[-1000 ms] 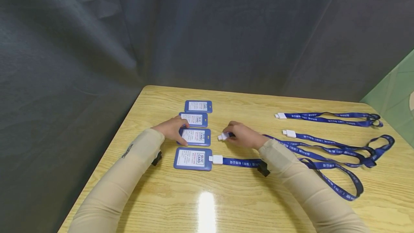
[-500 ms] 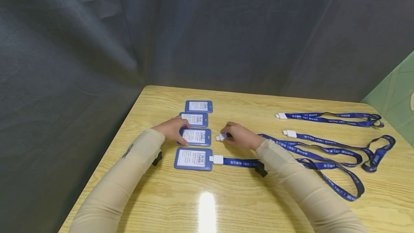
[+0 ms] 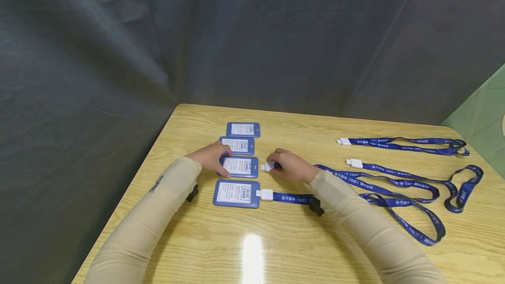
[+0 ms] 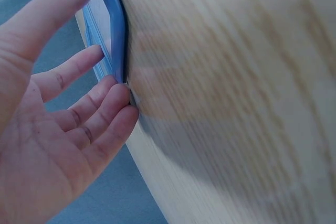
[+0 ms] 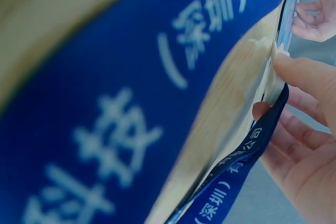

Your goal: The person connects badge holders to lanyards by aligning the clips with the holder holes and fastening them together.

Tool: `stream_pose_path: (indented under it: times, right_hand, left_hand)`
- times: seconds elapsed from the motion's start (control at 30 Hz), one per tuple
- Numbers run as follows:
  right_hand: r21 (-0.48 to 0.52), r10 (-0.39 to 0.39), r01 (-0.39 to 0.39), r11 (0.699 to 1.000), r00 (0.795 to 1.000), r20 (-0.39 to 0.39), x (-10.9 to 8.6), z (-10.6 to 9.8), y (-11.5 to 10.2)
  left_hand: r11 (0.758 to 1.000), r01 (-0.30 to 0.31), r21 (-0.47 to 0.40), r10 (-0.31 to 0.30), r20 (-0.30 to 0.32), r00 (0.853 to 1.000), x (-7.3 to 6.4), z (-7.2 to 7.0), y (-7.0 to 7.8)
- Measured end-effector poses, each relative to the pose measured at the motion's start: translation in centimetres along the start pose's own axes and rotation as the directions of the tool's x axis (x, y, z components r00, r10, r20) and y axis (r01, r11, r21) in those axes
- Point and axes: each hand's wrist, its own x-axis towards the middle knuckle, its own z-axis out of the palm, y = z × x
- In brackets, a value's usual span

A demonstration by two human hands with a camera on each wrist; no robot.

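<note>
My left hand [image 3: 211,157] holds the left end of a blue ID card holder [image 3: 240,167], thumb on its near edge and fingertips at its far edge. In the left wrist view the thumb and fingertips [image 4: 128,109] are at the holder's blue rim [image 4: 118,30]. My right hand [image 3: 293,166] pinches the white clip [image 3: 268,167] of a blue lanyard [image 3: 347,179] between thumb and fingers. The clip's tip points at the holder's slotted end, with a small gap in the head view. In the right wrist view the strap [image 5: 121,93] trails from the hand.
Nearer me lies another card holder [image 3: 236,193] with a lanyard clip [image 3: 266,194] at its slot. Two more holders, an overlapping one [image 3: 238,146] and a farther one [image 3: 243,129], lie beyond. Two lanyards with clips [image 3: 344,141] are at the right on the wooden table [image 3: 205,240].
My right hand has moved slightly left, bringing the white clip closer to the card holder. Its strap has slid left behind it. The left hand has stayed in place.
</note>
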Motion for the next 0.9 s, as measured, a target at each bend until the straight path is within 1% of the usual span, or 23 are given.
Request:
stream_pose_path:
  times: [0.37,0.7,0.9]
  right_hand:
    - [0.008,0.008,-0.008,1.000,1.000,0.014,0.42,0.17,-0.52]
    - [-0.020,0.019,-0.019,1.000,1.000,0.012,0.69,0.20,-0.80]
    - [-0.037,0.004,-0.004,0.999,1.000,0.009,0.80,0.28,-0.92]
  left_hand:
    - [1.000,0.010,0.001,-0.010,0.003,1.000,0.00,0.00,0.11]
    - [1.000,0.009,-0.003,-0.009,-0.004,1.000,-0.16,-0.10,0.17]
    - [1.000,0.010,0.000,-0.010,-0.009,1.000,-0.10,0.03,0.14]
